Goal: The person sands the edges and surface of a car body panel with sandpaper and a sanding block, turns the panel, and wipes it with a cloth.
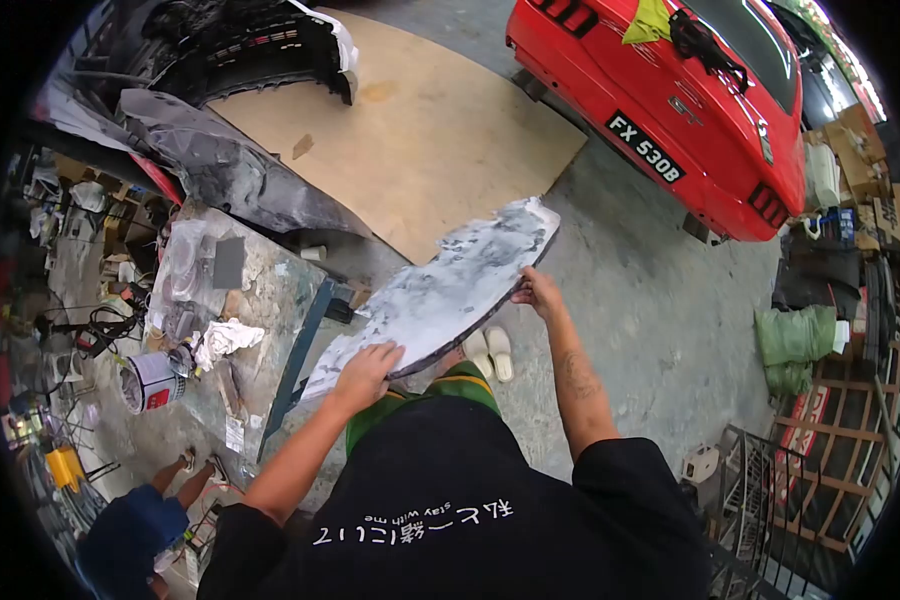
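A long curved panel (445,285), patchy white and grey with a ragged far edge and a dark near edge, slants in front of my body. It looks like a rough fibreglass part. Near its lower left end, my left hand (370,370) grips the near edge, fingers laid over the top face and thumb side hidden. Farther along to the right, my right hand (538,292) pinches the same dark edge between thumb and fingers. The panel's left end lies close to the workbench (285,330); whether it rests there I cannot tell.
On the workbench are a tin can (153,383), a crumpled white cloth (227,342) and a grey sheet (229,262). Wooden board (440,120) and a black bumper (260,55) lie ahead. Red car (660,110) stands right. Slippers (488,353) sit below; another person (135,535) is lower left.
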The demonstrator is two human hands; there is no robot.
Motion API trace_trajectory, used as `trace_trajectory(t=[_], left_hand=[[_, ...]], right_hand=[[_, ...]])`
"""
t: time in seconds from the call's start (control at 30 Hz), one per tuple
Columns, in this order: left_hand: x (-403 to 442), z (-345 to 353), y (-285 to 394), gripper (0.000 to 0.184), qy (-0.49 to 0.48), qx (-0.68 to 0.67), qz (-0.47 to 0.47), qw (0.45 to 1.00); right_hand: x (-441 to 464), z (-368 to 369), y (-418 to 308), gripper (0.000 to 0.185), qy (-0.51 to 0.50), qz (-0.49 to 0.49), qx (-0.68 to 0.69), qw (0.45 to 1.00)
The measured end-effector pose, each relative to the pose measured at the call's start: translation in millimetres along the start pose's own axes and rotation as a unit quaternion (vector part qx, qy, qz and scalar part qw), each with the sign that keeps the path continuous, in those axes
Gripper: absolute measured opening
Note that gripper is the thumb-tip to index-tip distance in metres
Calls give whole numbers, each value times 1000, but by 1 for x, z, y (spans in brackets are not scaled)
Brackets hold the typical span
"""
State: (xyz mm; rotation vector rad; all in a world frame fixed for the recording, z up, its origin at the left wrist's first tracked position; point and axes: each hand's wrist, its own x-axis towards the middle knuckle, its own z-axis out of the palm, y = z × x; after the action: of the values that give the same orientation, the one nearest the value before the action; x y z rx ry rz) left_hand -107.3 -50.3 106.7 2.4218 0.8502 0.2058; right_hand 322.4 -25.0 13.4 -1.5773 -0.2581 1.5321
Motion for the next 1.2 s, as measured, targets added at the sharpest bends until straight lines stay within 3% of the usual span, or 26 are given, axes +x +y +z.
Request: trace_trajectory(t=[0.17,0.27,0.4,0.47,0.5,0.57,0.63,0.7,0.73,0.8,0.83,0.9,1.07,1.13,1.2], left_hand=[[60,-7,-2,54,50,-58,-39,996],[106,-6,-23,43,-1,-142,-159,977],[176,0,-54,43,23,-195,-171,966],[206,30,-90,45,104,-208,-170,958],[220,47,-111,45,91,-216,-161,959],[249,77,-147,47,138,-318,-155,925],[269,91,-170,46,105,-409,-283,861],[280,129,-214,45,94,-494,-348,791],[285,139,-227,45,86,-495,-348,791],[292,149,-243,46,103,-492,-465,728],[288,146,-245,46,94,-491,-464,731],[283,121,-243,47,67,-653,-413,631],[269,119,-250,47,44,-670,-439,596],[267,139,-255,50,62,-700,-450,552],[277,142,-242,52,71,-667,-485,562]], right_hand=[[35,7,-62,55,71,-34,-39,996],[12,18,-105,62,51,-53,-56,996],[-13,-7,-79,48,68,-69,-107,990],[-24,-39,-19,46,90,-45,-131,986],[-31,-62,24,40,116,-17,-133,984],[-79,-92,100,39,169,56,-171,969],[-151,-92,161,40,238,124,-113,957],[-215,-99,239,46,279,229,-65,930],[-244,-84,257,47,300,266,-56,915],[-289,-53,288,49,315,308,24,897],[-302,-34,285,49,321,311,31,894],[-317,5,272,47,331,321,66,885],[-296,20,279,45,304,255,125,909],[-276,16,271,44,289,230,131,920],[-255,8,263,45,280,176,67,941]])
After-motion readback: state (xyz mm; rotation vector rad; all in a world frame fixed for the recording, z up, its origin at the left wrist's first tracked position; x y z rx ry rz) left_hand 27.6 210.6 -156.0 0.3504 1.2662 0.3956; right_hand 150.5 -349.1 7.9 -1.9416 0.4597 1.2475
